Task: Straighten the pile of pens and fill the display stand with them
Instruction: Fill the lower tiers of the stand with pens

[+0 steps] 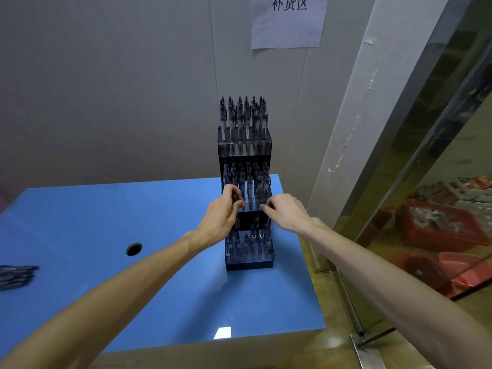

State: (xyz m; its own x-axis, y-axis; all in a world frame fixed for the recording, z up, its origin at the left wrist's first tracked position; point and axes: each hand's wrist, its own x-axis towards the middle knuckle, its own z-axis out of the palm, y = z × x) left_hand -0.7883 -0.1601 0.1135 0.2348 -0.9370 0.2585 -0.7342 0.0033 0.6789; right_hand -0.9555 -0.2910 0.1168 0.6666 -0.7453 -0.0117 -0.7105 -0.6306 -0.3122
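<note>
A dark tiered display stand (249, 258) stands upright on the blue table (165, 288) near its right edge, with several dark pens upright in all three tiers. My left hand (222, 217) is at the left side of the middle tier, fingers curled round a dark pen. My right hand (286, 211) reaches in from the right to the same tier, its fingertips pinching a pen there. A small pile of dark pens (16, 275) lies flat at the table's far left edge.
A round hole (134, 248) is cut in the tabletop left of the stand. A paper sign (288, 21) hangs on the wall behind. Right of the table is a glass partition (426, 182), with red bins (439, 227) behind it.
</note>
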